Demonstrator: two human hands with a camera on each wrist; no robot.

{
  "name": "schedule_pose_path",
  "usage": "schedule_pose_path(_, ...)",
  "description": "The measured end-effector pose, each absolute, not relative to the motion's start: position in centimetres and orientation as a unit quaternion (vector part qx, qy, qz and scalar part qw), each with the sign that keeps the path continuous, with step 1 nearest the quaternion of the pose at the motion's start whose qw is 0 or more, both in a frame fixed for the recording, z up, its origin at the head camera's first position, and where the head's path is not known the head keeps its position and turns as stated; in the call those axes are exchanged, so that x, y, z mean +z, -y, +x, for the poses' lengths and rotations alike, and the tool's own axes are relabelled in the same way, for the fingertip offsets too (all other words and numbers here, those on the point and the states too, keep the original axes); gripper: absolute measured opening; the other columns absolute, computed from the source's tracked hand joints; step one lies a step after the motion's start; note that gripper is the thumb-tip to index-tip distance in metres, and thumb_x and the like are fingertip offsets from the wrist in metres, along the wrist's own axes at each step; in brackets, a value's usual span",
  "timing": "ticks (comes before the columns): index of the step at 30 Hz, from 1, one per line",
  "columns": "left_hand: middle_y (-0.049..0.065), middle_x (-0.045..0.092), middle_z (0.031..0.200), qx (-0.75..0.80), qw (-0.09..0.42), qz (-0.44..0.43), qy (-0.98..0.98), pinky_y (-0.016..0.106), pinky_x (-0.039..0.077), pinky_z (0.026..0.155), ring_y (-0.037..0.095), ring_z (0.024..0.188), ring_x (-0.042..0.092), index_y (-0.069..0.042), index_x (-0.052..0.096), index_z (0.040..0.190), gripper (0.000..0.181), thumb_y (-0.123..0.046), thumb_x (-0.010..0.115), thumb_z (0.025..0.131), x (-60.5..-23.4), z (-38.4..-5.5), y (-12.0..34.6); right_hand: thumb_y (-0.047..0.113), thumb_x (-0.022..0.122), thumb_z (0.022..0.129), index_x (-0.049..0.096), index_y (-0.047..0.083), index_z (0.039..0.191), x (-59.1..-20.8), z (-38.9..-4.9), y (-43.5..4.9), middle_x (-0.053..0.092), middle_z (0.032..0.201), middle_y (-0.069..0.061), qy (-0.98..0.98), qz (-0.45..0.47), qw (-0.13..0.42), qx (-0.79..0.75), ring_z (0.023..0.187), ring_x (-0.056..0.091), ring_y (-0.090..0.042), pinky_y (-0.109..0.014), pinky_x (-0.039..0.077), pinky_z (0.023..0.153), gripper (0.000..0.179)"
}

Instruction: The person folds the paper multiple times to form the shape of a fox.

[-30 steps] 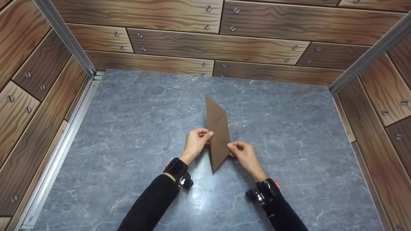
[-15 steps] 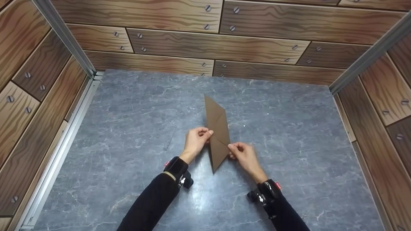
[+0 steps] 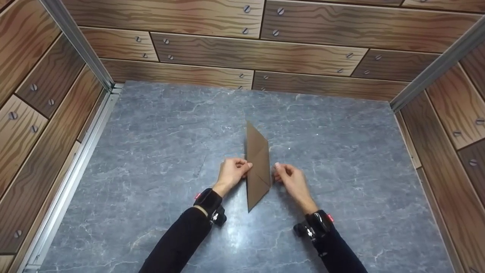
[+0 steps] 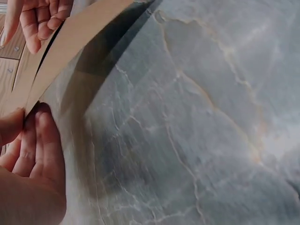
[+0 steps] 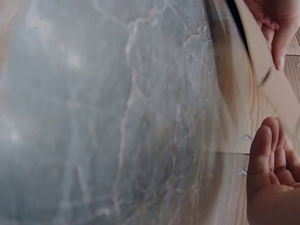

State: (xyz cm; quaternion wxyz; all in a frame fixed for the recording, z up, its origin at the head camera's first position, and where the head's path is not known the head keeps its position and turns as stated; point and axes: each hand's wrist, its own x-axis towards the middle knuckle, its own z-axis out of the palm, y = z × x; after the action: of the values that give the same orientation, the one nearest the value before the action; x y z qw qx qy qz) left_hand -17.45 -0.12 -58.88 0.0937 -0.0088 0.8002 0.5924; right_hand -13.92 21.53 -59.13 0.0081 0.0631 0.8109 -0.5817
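Note:
A folded sheet of brown paper [image 3: 259,161], a long slanted shape with pointed ends and crease lines, is held over the grey marbled surface in the head view. My left hand [image 3: 232,173] pinches its left long edge between thumb and fingers. Just off the opposite edge, my right hand [image 3: 291,181] has a small gap to the paper and holds nothing. The left wrist view shows the paper [image 4: 70,40] edge-on, with the left thumb on one side and fingers on the other. In the right wrist view the fingers of my right hand [image 5: 274,173] are relaxed below the paper [image 5: 261,54].
The grey marbled tabletop [image 3: 170,132] lies under both hands. Wood-print panels [image 3: 212,49] wall it at the back and both sides, with metal rails [image 3: 81,45] at the corners. Black cameras are strapped to both wrists.
My right hand has let go of the paper's right edge and moved slightly away. The paper has shifted a little toward me and turned slightly, still in my left hand.

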Motion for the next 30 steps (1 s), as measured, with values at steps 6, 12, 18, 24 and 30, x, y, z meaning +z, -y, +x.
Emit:
schedule_pose_path(6,0.002,0.078,0.087,0.511,0.057,0.016,-0.857,0.031,0.055,0.078,0.016,0.081,0.071,-0.008,0.080,0.089,0.015,-0.022,0.078,0.092,-59.4,-17.3,0.2,0.025,0.063,0.105,0.072,-0.007,0.112,-59.2,-14.1,-21.5,0.074,0.092,-0.018,-0.819,0.057,-0.001,-0.570,0.084,0.072,-0.033,-0.034,0.060,0.074,0.034)
schedule_pose_path(12,0.004,0.074,0.102,0.434,0.026,0.027,-0.900,0.046,0.049,0.093,0.028,0.101,0.066,-0.014,0.081,0.087,0.012,-0.025,0.079,0.090,-59.9,-17.1,0.3,0.016,0.069,0.100,0.073,-0.004,0.113,-59.3,-14.2,-21.0,0.073,0.088,-0.009,-0.857,0.009,-0.022,-0.514,0.079,0.070,-0.023,-0.026,0.055,0.069,0.024)
schedule_pose_path(18,0.012,0.065,0.117,0.402,0.015,0.048,-0.914,0.052,0.043,0.099,0.034,0.111,0.057,-0.011,0.080,0.090,0.013,-0.024,0.080,0.089,-60.2,-16.9,0.3,0.012,0.078,0.093,0.074,-0.001,0.113,-59.8,-14.6,-20.3,0.068,0.090,-0.005,-0.906,-0.094,-0.065,-0.406,0.081,0.067,-0.019,-0.034,0.057,0.075,0.024)
schedule_pose_path(24,0.011,0.061,0.116,0.379,-0.001,0.070,-0.923,0.051,0.045,0.095,0.033,0.108,0.055,-0.011,0.078,0.092,0.013,-0.023,0.081,0.089,-60.7,-16.7,0.3,0.017,0.082,0.089,0.073,0.000,0.122,-59.9,-15.1,-20.0,0.064,0.106,-0.010,-0.933,-0.161,-0.079,-0.312,0.095,0.062,-0.026,-0.043,0.053,0.085,0.038)
schedule_pose_path(30,0.010,0.058,0.113,0.356,-0.029,0.088,-0.930,0.049,0.045,0.094,0.033,0.103,0.053,-0.012,0.076,0.089,0.013,-0.023,0.082,0.088,-61.3,-16.7,0.4,0.028,0.083,0.088,0.068,0.003,0.133,-59.9,-15.7,-20.0,0.061,0.135,-0.017,-0.940,-0.202,-0.032,-0.273,0.126,0.056,-0.036,-0.052,0.044,0.108,0.054)
